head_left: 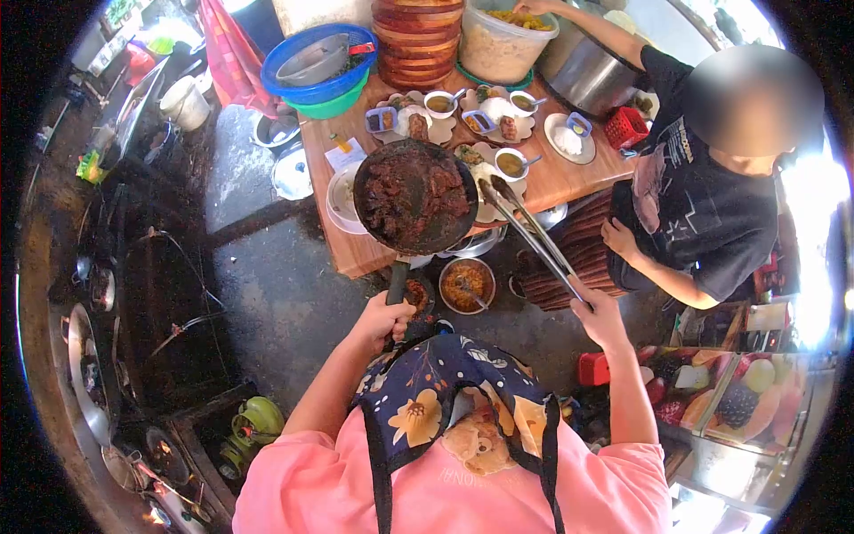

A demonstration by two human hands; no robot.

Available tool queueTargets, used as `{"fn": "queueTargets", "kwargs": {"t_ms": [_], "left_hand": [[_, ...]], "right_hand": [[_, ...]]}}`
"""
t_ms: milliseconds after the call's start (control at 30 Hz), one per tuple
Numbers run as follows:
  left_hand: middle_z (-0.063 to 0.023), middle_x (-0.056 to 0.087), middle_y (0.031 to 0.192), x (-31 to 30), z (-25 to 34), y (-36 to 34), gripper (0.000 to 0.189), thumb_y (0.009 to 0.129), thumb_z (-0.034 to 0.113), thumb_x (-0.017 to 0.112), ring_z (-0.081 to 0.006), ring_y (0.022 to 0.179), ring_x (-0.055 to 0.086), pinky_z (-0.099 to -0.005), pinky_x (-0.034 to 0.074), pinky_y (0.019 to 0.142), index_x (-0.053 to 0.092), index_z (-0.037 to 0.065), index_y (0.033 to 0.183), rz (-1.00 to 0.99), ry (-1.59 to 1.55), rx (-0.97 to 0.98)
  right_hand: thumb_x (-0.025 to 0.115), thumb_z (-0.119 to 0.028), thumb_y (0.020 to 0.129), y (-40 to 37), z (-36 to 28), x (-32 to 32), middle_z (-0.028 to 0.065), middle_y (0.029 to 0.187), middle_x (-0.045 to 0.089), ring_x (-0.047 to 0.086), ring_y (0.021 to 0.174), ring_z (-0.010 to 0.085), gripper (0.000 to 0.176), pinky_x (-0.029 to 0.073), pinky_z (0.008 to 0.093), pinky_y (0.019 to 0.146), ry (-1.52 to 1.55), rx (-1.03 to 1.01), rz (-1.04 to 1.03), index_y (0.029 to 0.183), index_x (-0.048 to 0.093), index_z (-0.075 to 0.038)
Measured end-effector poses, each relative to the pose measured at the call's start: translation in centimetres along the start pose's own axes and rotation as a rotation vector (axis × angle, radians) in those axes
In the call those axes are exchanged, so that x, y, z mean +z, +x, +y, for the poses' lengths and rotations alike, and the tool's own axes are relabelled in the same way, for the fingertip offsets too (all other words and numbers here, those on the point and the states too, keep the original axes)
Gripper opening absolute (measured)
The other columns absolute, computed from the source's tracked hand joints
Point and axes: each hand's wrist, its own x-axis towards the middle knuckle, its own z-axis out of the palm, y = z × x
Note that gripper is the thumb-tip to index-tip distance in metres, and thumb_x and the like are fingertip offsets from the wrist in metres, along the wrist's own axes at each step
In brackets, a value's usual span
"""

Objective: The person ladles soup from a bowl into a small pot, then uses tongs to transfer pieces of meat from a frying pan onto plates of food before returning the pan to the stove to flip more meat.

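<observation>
Dark-brown meat (436, 191) lies in several pieces in a black pan (412, 252), the pan directly ahead of the left hand (390, 320). Left hand: fingers wrapped tight on the pan's handle (398, 283), fist closed. The pan is held over the near part of a wooden table (356, 254), overlapping a white dish (335, 200) on its left side; whether pan and dish touch, cannot tell.

Right hand (598, 311): well apart from the left, clamped on the rear end of metal tongs (538, 238). The tongs run forward and leftward from this hand; their dark tips stand parted above the nearest scalloped plate (487, 214), just right of the pan. Contact of tips with the food there: cannot tell.

Between the two hands, lower than the pan: a bowl (467, 310) of orange-red food, spoon (476, 298) in it.

Beyond the left hand, past the pan: a second scalloped plate (441, 133) with rice and a browned piece; a similar third plate (527, 131) to its right. Farther ahead of the left hand: blue basin (274, 76) above a green basin (331, 109).

Right of the right hand's tongs: a co-worker in a black shirt (712, 205), one arm stretched to a large tub (489, 58) of food.
</observation>
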Motion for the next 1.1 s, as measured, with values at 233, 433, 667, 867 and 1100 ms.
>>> {"fn": "queueTargets", "kwargs": {"t_ms": [233, 433, 667, 867, 1100], "left_hand": [[0.0009, 0.042, 0.059, 1.0, -0.1, -0.1, 0.019, 0.079, 0.005, 0.062, -0.0071, 0.042, 0.036, -0.0242, 0.029, 0.037, 0.043, 0.008, 0.082, -0.067, 0.052, -0.009], [0.0002, 0.042, 0.061, 1.0, -0.7, 0.1, 0.017, 0.078, 0.005, 0.062, -0.0076, 0.041, 0.036, -0.0244, 0.03, 0.037, 0.048, 0.005, 0.087, -0.099, 0.058, -0.005], [0.0004, 0.042, 0.058, 0.7, -0.8, 0.1, 0.019, 0.079, 0.003, 0.063, -0.0082, 0.04, 0.037, -0.025, 0.03, 0.036, 0.046, 0.005, 0.085, -0.087, 0.051, -0.001], [0.0007, 0.041, 0.057, 0.6, -0.6, 0.2, 0.019, 0.078, 0.002, 0.063, -0.0089, 0.039, 0.038, -0.0253, 0.03, 0.035, 0.045, 0.006, 0.084, -0.071, 0.041, -0.006], [0.0012, 0.041, 0.057, 0.6, -0.3, -0.2, 0.017, 0.079, 0.002, 0.061, -0.0088, 0.04, 0.038, -0.0251, 0.03, 0.035, 0.045, 0.006, 0.082, -0.089, 0.126, 0.007]], "right_hand": [[0.061, -0.021, 0.083, -0.8, -6.1, -2.5, 0.0143, 0.076, 0.054, 0.056, 0.073, 0.0288, 0.045, 0.045, 0.0385, 0.07, 0.004, -0.167, -0.321, 0.127, 0.054, -0.027], [0.061, -0.023, 0.084, -2.2, -8.9, -2.2, 0.0116, 0.075, 0.047, 0.054, 0.071, 0.0293, 0.041, 0.045, 0.04, 0.066, -0.215, -0.222, -0.202, 0.124, 0.056, -0.031], [0.062, -0.022, 0.083, -1.9, -7.4, -3.7, 0.0114, 0.073, 0.047, 0.054, 0.068, 0.0297, 0.042, 0.045, 0.0398, 0.063, -0.207, -0.165, -0.127, 0.123, 0.057, -0.031], [0.063, -0.022, 0.082, -2.5, -8.5, -4.4, 0.0116, 0.075, 0.047, 0.055, 0.066, 0.0301, 0.041, 0.046, 0.04, 0.061, -0.324, -0.197, -0.125, 0.121, 0.058, -0.031], [0.059, -0.023, 0.084, -1.0, -8.9, -2.5, 0.0124, 0.08, 0.05, 0.057, 0.069, 0.0305, 0.046, 0.047, 0.0403, 0.062, -0.383, -0.228, -0.135, 0.129, 0.051, -0.03]]}}
